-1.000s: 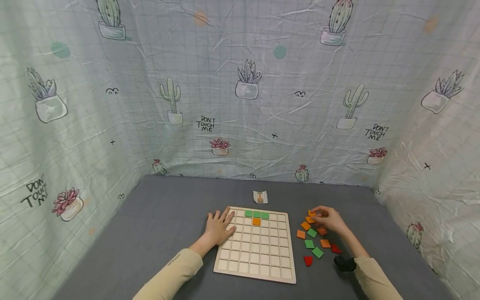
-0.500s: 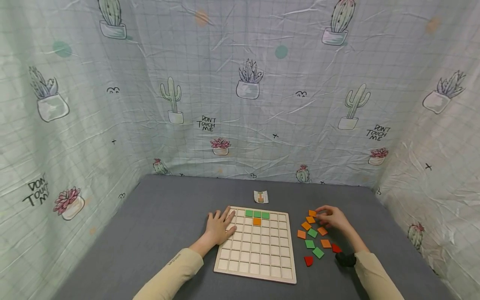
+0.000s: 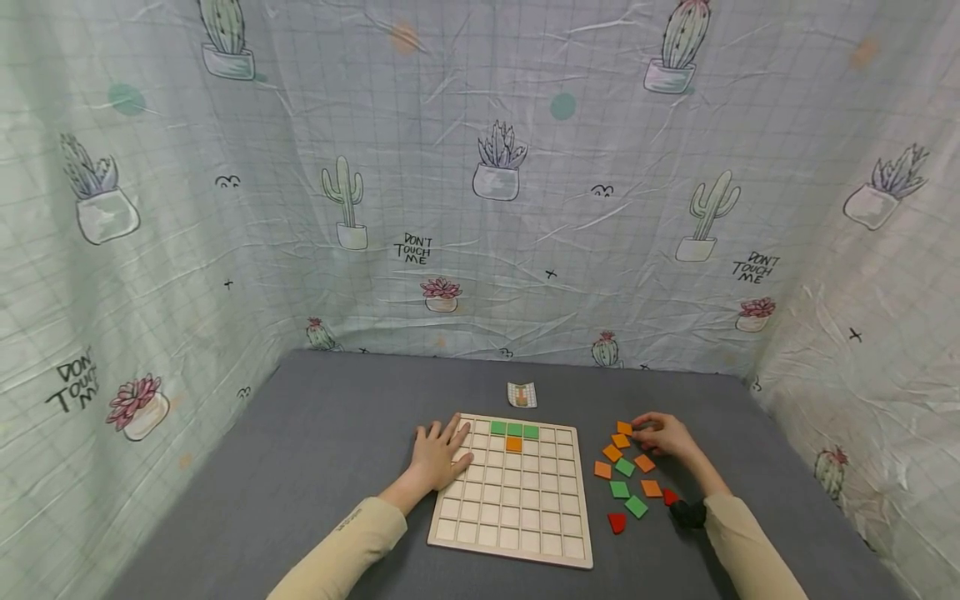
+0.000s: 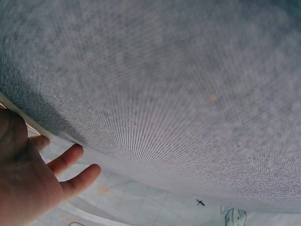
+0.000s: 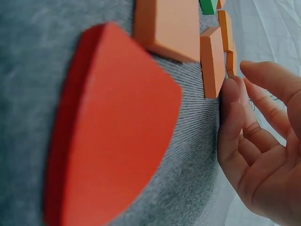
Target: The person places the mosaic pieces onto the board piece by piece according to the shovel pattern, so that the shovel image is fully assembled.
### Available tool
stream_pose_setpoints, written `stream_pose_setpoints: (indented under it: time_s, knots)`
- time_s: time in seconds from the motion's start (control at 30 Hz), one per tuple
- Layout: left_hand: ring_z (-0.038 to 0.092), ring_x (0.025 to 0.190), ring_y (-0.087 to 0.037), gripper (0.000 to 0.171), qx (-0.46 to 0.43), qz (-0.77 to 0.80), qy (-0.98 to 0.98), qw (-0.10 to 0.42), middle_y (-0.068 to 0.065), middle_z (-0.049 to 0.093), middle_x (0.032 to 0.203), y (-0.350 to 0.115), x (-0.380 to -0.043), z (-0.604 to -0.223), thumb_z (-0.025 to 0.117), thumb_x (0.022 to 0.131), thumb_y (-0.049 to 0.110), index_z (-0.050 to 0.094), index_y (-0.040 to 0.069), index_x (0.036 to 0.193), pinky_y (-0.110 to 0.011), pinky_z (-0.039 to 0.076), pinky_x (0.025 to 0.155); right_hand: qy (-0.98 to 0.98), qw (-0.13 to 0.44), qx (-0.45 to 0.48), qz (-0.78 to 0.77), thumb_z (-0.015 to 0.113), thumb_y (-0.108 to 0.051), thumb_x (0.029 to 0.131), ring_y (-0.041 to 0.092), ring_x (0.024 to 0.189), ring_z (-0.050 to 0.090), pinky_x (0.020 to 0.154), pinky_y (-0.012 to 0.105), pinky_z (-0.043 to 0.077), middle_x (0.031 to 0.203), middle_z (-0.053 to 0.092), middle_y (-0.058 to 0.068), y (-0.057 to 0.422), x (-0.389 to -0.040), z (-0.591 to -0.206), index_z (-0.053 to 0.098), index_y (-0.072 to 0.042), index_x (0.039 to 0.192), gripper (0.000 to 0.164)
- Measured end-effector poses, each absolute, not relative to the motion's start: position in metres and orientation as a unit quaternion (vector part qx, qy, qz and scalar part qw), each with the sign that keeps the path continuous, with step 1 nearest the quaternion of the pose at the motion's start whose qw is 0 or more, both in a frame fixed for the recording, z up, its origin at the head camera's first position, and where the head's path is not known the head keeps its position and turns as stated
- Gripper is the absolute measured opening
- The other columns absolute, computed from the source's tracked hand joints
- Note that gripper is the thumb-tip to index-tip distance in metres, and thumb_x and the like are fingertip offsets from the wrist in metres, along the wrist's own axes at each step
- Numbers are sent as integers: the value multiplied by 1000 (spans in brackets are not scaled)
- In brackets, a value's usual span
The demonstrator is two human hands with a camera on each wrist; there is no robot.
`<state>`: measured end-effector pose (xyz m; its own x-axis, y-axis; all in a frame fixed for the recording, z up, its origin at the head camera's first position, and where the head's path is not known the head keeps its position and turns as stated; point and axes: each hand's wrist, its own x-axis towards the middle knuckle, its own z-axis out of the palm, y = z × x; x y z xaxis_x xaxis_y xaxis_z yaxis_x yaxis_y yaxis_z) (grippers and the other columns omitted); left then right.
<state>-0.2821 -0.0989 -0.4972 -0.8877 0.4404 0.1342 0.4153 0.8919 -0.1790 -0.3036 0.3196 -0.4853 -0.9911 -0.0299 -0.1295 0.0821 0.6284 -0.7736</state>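
Note:
My left hand [image 3: 435, 458] rests with spread fingers on the left edge of a pale wooden grid board [image 3: 510, 495]. The board's top row holds several green tiles [image 3: 514, 429], with one orange tile [image 3: 513, 444] below the middle one. At the right, my right hand [image 3: 664, 435] has its fingertips beside the farthest orange tile [image 3: 624, 427]; whether they touch it I cannot tell. In the right wrist view, its thumb and fingers [image 5: 256, 70] stand apart with nothing seen between them. The left wrist view shows part of my left hand [image 4: 33, 179] at the board's edge.
Loose orange, green [image 3: 636, 507] and red tiles lie right of the board. A rounded red tile [image 5: 117, 127] is close to the right wrist camera. Behind the board lies a small pattern card [image 3: 522, 395]. A printed curtain [image 3: 480, 325] encloses the grey table [image 3: 360, 417].
My right hand has drawn slightly to the right, off the orange tiles it partly covered. The left hand and the board stay in place.

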Motion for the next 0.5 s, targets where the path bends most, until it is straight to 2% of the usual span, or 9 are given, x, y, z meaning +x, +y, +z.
stream_pose_setpoints:
  time_s: [0.5]
  knots:
    - [41, 116, -32, 56, -221, 69, -969, 82, -5, 32, 144, -99, -284, -499, 33, 92, 51, 33, 20, 139, -53, 33, 86, 912, 76, 28, -402, 65, -12, 79, 13, 62, 57, 55, 30, 47, 75, 66, 3, 317, -310, -484, 56, 3, 114, 39]
